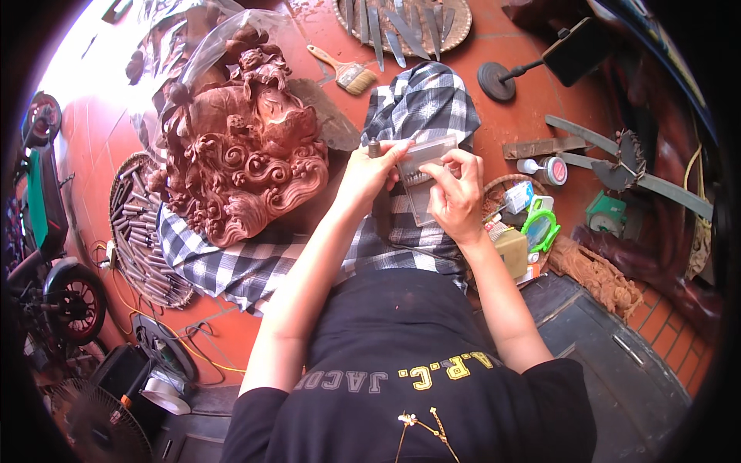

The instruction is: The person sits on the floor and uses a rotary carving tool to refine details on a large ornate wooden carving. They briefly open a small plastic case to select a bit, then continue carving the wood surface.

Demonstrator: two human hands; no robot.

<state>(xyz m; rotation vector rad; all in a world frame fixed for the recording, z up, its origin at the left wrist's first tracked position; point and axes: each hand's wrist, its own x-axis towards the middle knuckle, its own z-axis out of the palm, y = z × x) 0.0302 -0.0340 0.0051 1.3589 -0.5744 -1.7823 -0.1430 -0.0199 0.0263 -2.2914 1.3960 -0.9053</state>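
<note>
My left hand (370, 176) is closed round the edge of a clear plastic case (421, 202) with its lid raised. A dark cylindrical handpiece (381, 202) stands upright in the same hand, beside the case. Inside the case runs a row of small metal bits (417, 179). Over that row, my right hand (457, 199) has its thumb and fingertips drawn together; whatever is between them is too small to make out. A black-and-white checked cloth (421, 104) covers my legs beneath the hands. Against the cloth on the left leans a reddish carved wooden sculpture (255, 154).
Flat chisels lie on a round woven tray (457, 35) beyond my knee, near a paintbrush (345, 69). Several carving tools fill a basket (187, 289) at left. To the right are a basket (502, 185) of small goods, a green-framed magnifier (540, 230) and a phone stand (498, 81).
</note>
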